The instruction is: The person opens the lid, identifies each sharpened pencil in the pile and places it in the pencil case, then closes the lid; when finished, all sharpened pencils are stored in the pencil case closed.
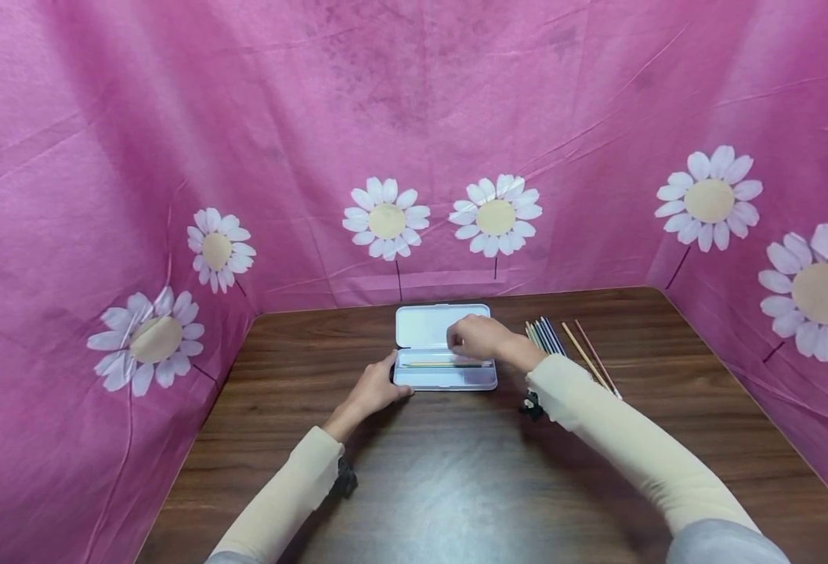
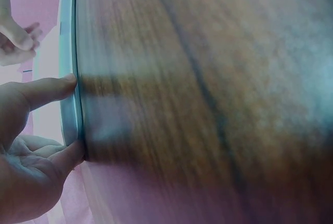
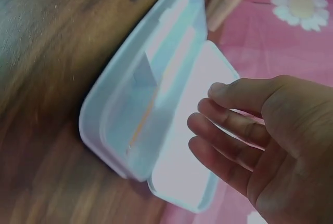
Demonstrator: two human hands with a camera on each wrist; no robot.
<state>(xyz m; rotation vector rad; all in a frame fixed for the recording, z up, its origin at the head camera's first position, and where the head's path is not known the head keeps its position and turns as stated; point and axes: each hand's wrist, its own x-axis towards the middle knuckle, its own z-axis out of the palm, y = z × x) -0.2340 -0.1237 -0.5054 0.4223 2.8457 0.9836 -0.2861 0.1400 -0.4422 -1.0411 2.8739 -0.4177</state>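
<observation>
A white pencil case (image 1: 456, 381) lies on the wooden table with its lid (image 1: 424, 325) tipped back. One pencil (image 1: 431, 363) is inside, stretched along the tray; in the right wrist view this pencil (image 3: 143, 120) looks orange. My left hand (image 1: 378, 385) grips the case at its front left corner, thumb along the front side and fingers around the end. Over the right part of the case hovers my right hand (image 1: 482, 338), its fingers loosely bent and nothing between them. That hand covers part of the lid in the head view.
Right of the case lies a bunch of several dark pencils (image 1: 546, 337), partly behind my right forearm. Further right are a yellow pencil (image 1: 584, 356) and a reddish pencil (image 1: 597, 357). Pink cloth (image 1: 301, 157) with daisies hangs around the table (image 1: 414, 470).
</observation>
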